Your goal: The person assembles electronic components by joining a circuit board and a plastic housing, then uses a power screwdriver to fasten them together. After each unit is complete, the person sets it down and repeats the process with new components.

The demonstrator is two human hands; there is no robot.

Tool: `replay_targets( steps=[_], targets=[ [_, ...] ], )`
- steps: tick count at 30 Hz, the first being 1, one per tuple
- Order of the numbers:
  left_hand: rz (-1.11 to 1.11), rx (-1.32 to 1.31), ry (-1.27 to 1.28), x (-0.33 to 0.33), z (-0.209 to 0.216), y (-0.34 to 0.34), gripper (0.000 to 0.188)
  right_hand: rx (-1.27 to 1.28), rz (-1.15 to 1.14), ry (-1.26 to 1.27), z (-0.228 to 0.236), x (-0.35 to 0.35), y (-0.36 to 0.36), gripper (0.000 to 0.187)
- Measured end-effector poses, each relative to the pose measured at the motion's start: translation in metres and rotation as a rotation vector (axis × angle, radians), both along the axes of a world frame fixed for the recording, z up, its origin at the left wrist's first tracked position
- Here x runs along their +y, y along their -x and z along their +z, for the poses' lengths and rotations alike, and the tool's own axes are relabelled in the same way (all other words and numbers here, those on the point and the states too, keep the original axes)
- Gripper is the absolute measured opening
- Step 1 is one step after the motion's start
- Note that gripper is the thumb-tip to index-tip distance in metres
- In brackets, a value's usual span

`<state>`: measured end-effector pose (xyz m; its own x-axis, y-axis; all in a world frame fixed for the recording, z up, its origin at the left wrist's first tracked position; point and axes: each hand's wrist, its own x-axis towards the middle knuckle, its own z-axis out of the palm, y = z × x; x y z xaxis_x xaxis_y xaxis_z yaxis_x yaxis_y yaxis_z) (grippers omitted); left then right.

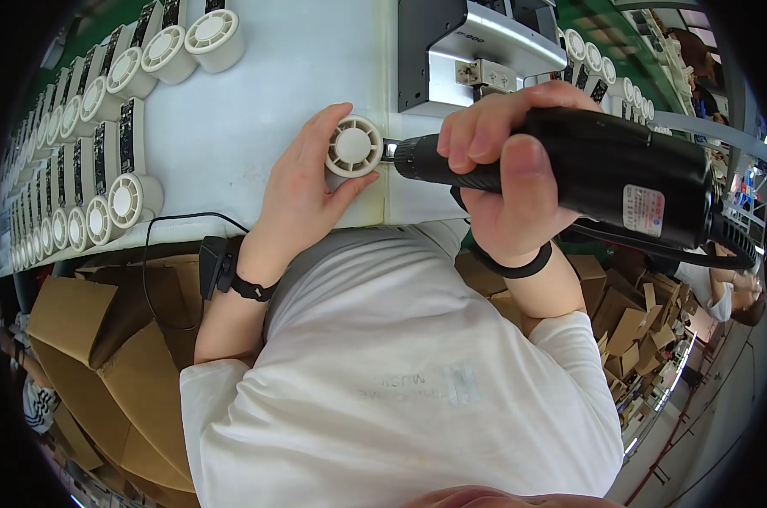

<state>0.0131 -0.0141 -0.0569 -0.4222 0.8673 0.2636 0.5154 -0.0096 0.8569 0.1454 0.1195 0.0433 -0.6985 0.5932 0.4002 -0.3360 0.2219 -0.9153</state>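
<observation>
My left hand grips a white round housing between thumb and fingers, its slotted grille turned up toward me. Wrapped in my right hand is a black electric screwdriver, held almost level with its nose toward the left. The tool's metal tip reaches the right side of the housing; whether it sits on a screw there cannot be made out. Both are over the white worktable.
Rows of similar white units with dark circuit boards line the table's left. A silver and black machine stands at the far middle. Cardboard boxes lie below the near edge. A black cable loops beside my left wrist.
</observation>
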Motion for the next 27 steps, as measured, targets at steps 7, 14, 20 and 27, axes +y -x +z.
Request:
replay_targets(
  steps=[7, 14, 20, 27],
  targets=[
    [-0.004, -0.019, 0.024, 0.000, -0.001, 0.000, 0.069, 0.004, -0.019, 0.050, -0.004, -0.004, 0.007, 0.036],
    [0.009, 0.050, -0.009, 0.001, 0.002, 0.007, 0.068, 0.030, 0.014, -0.047, -0.015, -0.009, 0.014, 0.034],
    [-0.029, 0.072, -0.039, -0.001, 0.009, 0.007, 0.069, 0.013, 0.044, -0.211, -0.015, -0.009, 0.008, 0.034],
    [-0.017, 0.248, -0.041, 0.001, 0.024, 0.008, 0.064, 0.019, 0.003, 0.058, -0.008, -0.021, 0.007, 0.030]
  ],
)
